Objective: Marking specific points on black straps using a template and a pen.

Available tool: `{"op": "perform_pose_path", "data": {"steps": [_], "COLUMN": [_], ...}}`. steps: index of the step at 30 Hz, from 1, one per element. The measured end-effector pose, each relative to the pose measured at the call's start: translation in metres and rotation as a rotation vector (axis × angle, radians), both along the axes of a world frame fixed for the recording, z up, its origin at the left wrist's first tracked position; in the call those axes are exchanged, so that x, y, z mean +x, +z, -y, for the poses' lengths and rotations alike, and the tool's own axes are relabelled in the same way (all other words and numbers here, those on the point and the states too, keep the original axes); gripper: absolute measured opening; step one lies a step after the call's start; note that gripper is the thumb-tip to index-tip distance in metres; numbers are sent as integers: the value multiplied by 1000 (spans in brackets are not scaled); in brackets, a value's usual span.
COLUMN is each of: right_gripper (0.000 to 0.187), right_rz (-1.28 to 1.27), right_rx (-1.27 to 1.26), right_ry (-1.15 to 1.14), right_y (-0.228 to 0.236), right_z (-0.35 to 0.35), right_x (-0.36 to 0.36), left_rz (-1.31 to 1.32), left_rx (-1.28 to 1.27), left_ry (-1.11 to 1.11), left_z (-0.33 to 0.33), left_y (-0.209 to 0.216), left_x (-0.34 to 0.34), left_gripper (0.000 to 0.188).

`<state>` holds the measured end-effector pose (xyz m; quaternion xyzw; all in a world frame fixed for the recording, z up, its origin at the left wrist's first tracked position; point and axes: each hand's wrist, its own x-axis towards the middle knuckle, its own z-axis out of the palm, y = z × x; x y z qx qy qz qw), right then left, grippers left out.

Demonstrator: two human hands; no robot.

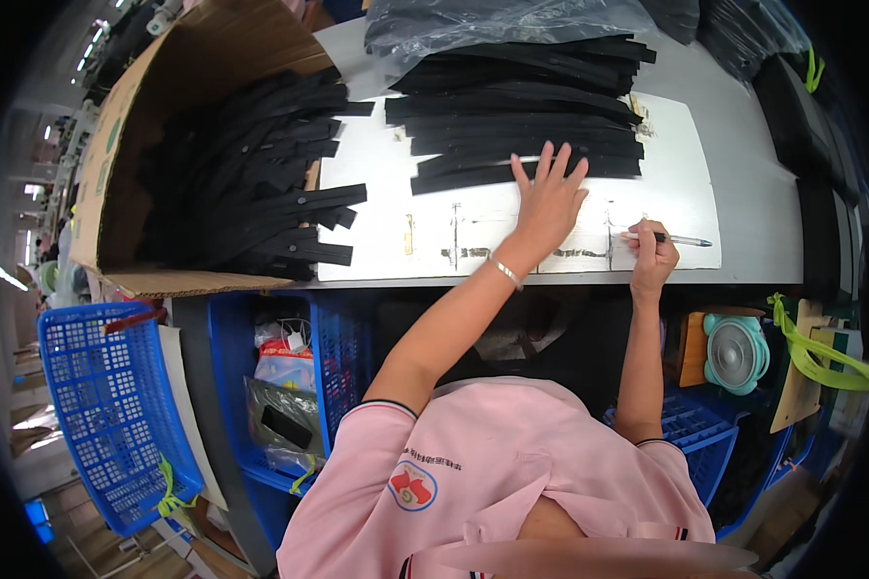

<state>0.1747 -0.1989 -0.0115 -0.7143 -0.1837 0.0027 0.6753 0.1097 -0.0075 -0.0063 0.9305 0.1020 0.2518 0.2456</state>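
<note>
My left hand (547,205) lies with its fingers spread, the fingertips on the near edge of a row of black fabric strips (526,127). These strips lie side by side across a white board (681,183). Dark lines and smudged marks show on the board in front of them. To the right, my right hand (653,253) is closed around a pen (686,240). One end of the pen points left, just over the board by a marked line; I cannot tell whether it touches.
At the left, an open cardboard box (116,145) holds many black strips, some sticking out. A clear plastic bag (492,24) covers the far strips. Below the table are a blue basket (106,405), a blue crate (338,357) and a small turquoise fan (737,354).
</note>
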Motion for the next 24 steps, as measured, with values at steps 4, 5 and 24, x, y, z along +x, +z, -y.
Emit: {"op": "perform_pose_path", "data": {"steps": [4, 5, 24], "right_gripper": [23, 23, 17], "right_rz": [-45, -42, -47], "right_rx": [-26, -43, 12], "right_ry": [6, 4, -31], "right_y": [-2, -2, -2], "right_z": [-3, -3, -9], "right_x": [3, 3, 4], "left_rz": [13, 20, -44], "left_rx": [-161, -127, 340], "left_ry": [-50, -23, 363], "left_z": [-20, -26, -121], "left_y": [7, 9, 10], "left_x": [-7, -19, -158], "left_gripper": [37, 37, 13]}}
